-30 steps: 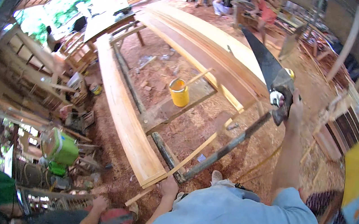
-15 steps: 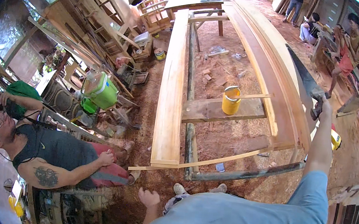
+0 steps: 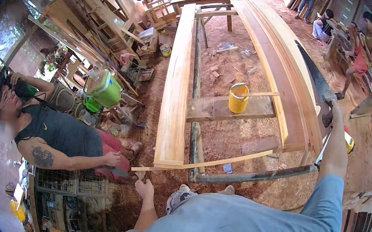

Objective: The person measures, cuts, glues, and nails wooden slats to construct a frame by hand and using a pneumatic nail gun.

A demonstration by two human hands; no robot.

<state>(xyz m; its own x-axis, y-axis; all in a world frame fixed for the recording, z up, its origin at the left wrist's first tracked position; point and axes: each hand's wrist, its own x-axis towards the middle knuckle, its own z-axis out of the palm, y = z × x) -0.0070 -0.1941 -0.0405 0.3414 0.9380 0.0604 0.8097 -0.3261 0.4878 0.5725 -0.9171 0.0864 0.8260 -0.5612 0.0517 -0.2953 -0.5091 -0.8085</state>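
Note:
My right hand (image 3: 335, 114) is wrapped round the handle of a handsaw (image 3: 316, 74), out at the right. Its dark blade points away from me, along the outer side of the long boards (image 3: 288, 87). My left hand (image 3: 145, 189) is low at centre left, fingers curled in with nothing visible in them. Just beyond it is the free end of a thin wooden strip (image 3: 217, 162); hand and strip look apart. That strip runs across the near ends of the right-hand boards and a pale plank (image 3: 176, 86) on the left.
A yellow can (image 3: 238, 99) stands on a cross board between the planks. Dark pipe rails (image 3: 257, 178) lie beneath. Close at left is a co-worker (image 3: 66, 135) in a dark tank top. A green bucket (image 3: 105, 90) and wooden furniture frames (image 3: 97, 5) stand behind; other people are farther off.
My left hand has risen toward the strip's left end. The co-worker's body and arm have shifted upward in the view. The saw stays in my right hand, slightly moved.

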